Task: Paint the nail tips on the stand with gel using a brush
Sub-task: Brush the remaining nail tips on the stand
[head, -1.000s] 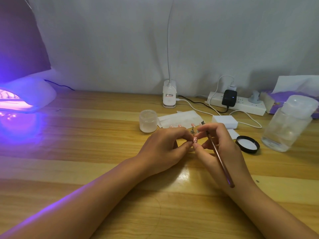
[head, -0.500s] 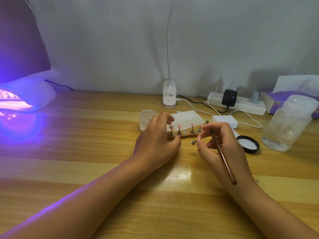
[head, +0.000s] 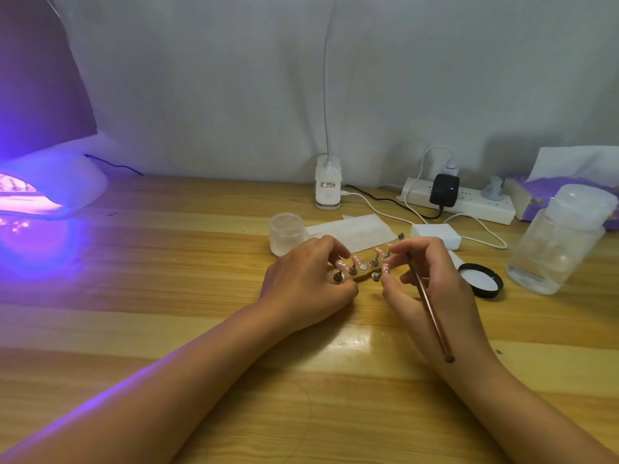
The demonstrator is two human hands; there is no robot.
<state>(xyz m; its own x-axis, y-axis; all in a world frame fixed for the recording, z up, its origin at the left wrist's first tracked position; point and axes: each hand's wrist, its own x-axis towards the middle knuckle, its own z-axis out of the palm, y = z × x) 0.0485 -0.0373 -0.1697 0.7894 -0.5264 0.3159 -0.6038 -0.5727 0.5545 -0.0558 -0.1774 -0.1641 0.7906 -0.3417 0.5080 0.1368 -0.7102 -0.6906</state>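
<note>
A glowing UV lamp (head: 50,192), power strip (head: 469,204), tissue box (head: 536,195) and clear bottle (head: 556,242) sit on the wooden table (head: 167,296).

Small wooden stand (head: 360,277) lying flat on the bench, partly hidden. Pink nail tips (head: 355,261) standing up on little metal pegs in a row. One round spot bare. One more pink tip on its peg (head: 382,272) just off the stand. Thin brown brush (head: 428,306) slanted, bristle end up by the tips.
</note>
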